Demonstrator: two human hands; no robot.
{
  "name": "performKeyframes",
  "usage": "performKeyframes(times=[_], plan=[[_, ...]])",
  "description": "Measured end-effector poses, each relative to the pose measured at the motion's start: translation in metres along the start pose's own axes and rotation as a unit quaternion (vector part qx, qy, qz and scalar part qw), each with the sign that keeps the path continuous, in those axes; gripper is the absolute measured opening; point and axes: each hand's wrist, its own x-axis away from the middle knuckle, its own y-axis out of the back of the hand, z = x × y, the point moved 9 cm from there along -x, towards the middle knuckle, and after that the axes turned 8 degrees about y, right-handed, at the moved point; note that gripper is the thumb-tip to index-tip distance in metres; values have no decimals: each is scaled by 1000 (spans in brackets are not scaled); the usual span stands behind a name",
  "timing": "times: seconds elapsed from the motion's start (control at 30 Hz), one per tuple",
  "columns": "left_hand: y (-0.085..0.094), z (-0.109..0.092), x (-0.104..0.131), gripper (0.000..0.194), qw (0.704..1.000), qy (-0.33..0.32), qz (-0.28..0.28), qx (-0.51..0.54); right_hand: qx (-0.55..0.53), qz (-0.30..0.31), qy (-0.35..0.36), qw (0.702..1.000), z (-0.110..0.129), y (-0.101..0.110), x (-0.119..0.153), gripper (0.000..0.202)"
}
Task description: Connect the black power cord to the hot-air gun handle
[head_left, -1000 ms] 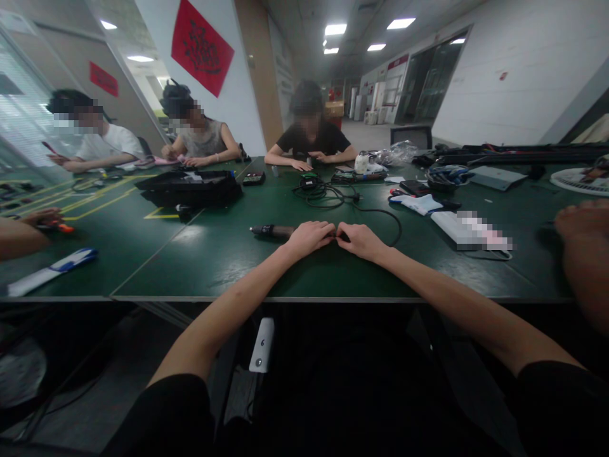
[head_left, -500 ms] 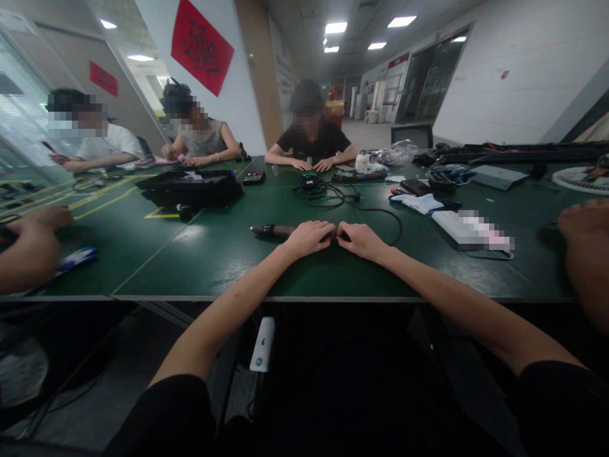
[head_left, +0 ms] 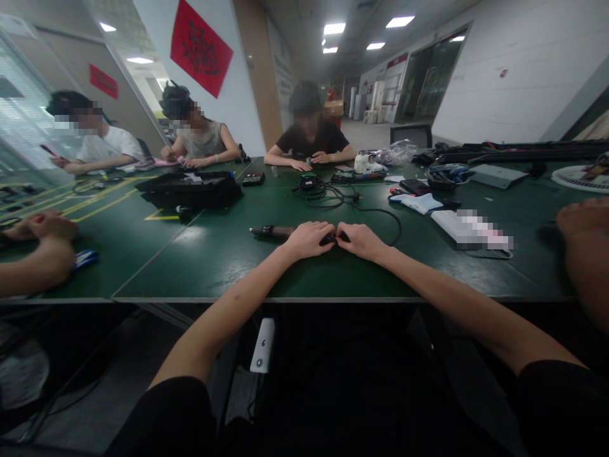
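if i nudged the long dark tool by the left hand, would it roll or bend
The tool would probably tend to roll, since its visible barrel looks round. It seems likely to stay stiff, being straight and solid-looking. The left hand, over part of it, might hold back any rolling.

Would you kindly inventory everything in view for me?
Cylindrical tool: one, brown and black, centre.
Cable coil: one, black, beyond the tool.
Table: one seamed top, green, centre.
Tray: one, black, left of centre.
Apparent glove: one, white and blue, right.
Box: one, white, right.
Flat case: one, grey, far right.
Device marked 6: one, white, below.
Posters: two, red, upper left.
Smaller clutter: uncounted, mixed, far right.
Seated people: three, clothes white, grey, black, across.
Neighbours' limbs: count unclear, bare, both edges.
Left hand: one, bare, over tool.
Right hand: one, bare, beside it.
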Motion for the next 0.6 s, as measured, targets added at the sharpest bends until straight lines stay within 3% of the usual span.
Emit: performKeyframes(times=[0.6], plan=[[-1,1,-2,19,1000,8,1,4,-1,-6,3,1000,1,0,1,8]])
